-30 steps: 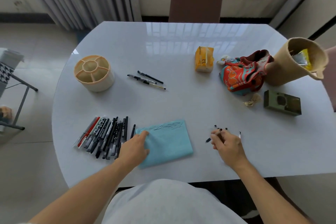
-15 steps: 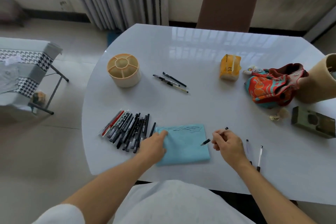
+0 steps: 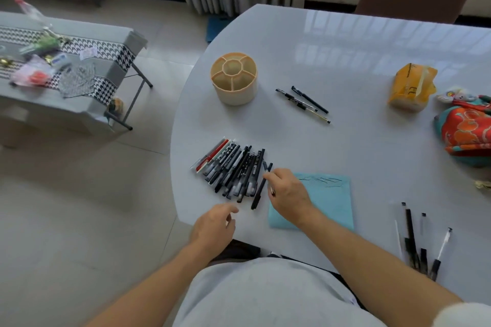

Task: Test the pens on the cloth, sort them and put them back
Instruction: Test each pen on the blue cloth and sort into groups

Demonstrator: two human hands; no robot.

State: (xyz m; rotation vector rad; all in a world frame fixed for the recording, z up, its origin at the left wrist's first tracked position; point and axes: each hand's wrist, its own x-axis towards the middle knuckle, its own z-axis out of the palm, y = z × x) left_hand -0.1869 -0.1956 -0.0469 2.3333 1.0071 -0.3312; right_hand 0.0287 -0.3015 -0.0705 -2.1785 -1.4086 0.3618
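- The right hand (image 3: pixel 288 190) reaches across the near left corner of the light blue folded cloth (image 3: pixel 328 200); its grip pinches a thin dark pen (image 3: pixel 268 178) at the right edge of the row of pens.
- The left hand (image 3: pixel 215 225) hovers at the tabletop's near rim, fingers loosely spread and holding nothing, just short of the row's near ends.
- The row of black, white and red pens (image 3: pixel 231 167) lies fanned side by side near the left rim of the glossy white rounded tabletop (image 3: pixel 372 141), close to the drop to the floor.
- The cloth lies flat beside the row, its near edge close to the tabletop's near rim; dark pen strokes mark its far end.
- The cream round compartmented pen holder (image 3: pixel 234 78) stands beyond the row, with bare surface between them.
- Three dark pens (image 3: pixel 303 101) lie right of the holder, well apart from the row.
- A group of slim black and clear pens (image 3: pixel 414 241) lies at the near right, partly behind the right forearm.
- Bare tabletop stretches between cloth, holder and the orange-yellow packet (image 3: pixel 410 86) far right.
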